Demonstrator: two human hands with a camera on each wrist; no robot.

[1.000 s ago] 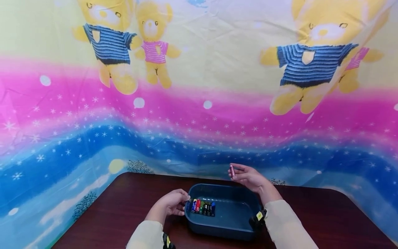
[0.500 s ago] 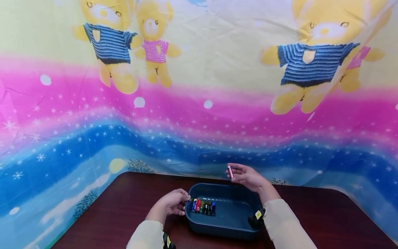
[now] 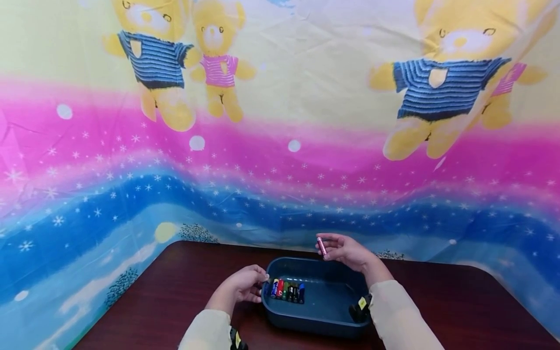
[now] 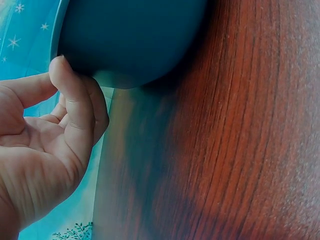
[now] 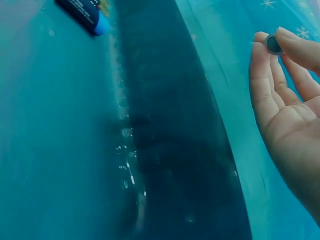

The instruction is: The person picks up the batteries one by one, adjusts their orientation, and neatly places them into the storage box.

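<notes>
In the head view a dark blue-grey plastic basin (image 3: 325, 302) stands on the table. My left hand (image 3: 246, 284) grips its left rim; the left wrist view shows the fingertips right at the basin's edge. Above the basin's far rim, my right hand (image 3: 348, 252) pinches a pink battery (image 3: 322, 246) between thumb and fingers, tilted and nearly upright. Only the battery's round end (image 5: 273, 44) faces the right wrist view. Inside the basin, a row of several batteries (image 3: 287, 290), coloured blue, red, green and black, lies side by side against the left wall.
The dark red-brown wooden table (image 3: 455, 306) extends on both sides of the basin. Behind it hangs a cloth backdrop (image 3: 280, 180) printed with bears and snowflakes. A black wrist device (image 3: 360, 307) on the right arm overlaps the basin's right side in this view.
My right hand has shifted slightly left and then a little lower with the pink battery, which has tilted more. My left hand keeps its place at the basin's rim.
</notes>
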